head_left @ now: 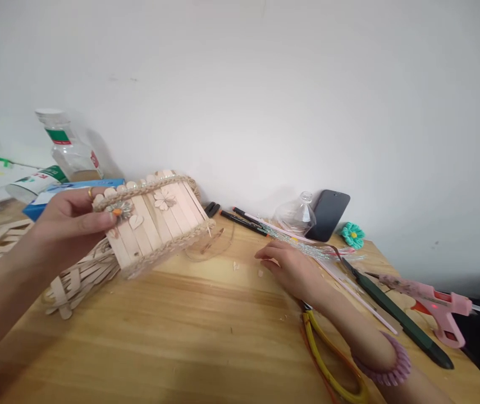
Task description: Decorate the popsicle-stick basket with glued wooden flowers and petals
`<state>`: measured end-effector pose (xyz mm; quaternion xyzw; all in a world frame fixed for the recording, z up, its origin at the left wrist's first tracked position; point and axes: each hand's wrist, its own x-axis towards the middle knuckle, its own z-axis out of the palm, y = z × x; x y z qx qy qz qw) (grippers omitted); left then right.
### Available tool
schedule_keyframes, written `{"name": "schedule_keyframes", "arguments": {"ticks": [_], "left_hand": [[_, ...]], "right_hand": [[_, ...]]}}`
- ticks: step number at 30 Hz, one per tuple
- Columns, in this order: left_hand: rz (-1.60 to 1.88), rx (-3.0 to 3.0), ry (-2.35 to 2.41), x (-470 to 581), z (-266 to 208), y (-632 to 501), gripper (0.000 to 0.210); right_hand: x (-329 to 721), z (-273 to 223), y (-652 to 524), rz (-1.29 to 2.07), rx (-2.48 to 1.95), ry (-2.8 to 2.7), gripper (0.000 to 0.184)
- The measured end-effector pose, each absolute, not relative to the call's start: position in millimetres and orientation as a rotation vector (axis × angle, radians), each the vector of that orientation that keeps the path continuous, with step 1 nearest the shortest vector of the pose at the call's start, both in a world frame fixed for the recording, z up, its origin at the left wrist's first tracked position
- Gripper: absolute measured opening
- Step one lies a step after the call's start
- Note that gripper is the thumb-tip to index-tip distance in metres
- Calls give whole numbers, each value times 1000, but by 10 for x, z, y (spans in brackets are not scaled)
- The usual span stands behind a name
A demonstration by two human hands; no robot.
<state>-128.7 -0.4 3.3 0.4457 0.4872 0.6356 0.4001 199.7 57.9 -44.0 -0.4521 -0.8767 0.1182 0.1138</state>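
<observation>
My left hand (77, 216) is closed around the left end of a craft-stick holder (151, 224), raised above the table and tilted. Braided twine runs along its top and bottom edges, and the front carries wooden petal flowers, a loose-looking heart shape and a grey flower with an orange centre by my thumb. My right hand (288, 264) rests low over the tabletop, palm down, its fingers stretched forward with nothing visible in them. Small wood chips (235, 266) lie just left of its fingertips. Under the right wrist are scissors (319, 342) with yellow and orange handles.
Loose craft sticks (82, 280) are piled at left, before a glass bottle (71, 146). Along the wall are black pens (243, 221), a small clear bottle (301, 213), a phone (329, 216) and a teal flower (352, 234). A green cutter (395, 311) and pink glue gun (437, 303) lie right.
</observation>
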Motion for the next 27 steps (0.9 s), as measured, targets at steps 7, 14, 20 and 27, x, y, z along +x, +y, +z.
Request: {"name": "schedule_keyframes", "arguments": {"ticks": [7,14,20,27], "left_hand": [[1627,1113,1121,-1217,186,57,23],[1719,1203,989,-1081,292,203,4],[1710,1149,1057,-905,331,248,5],[1698,1142,1173,-992,221,262,4]], "right_hand": [[1689,-446,673,413,-1140,-2610,22],[1452,-563,1014,451,-1010,-2771,21],[1359,-517,1264,430,-1133,-2773,23],[1672,-158,1139,343,-1209,-2580,25]]}}
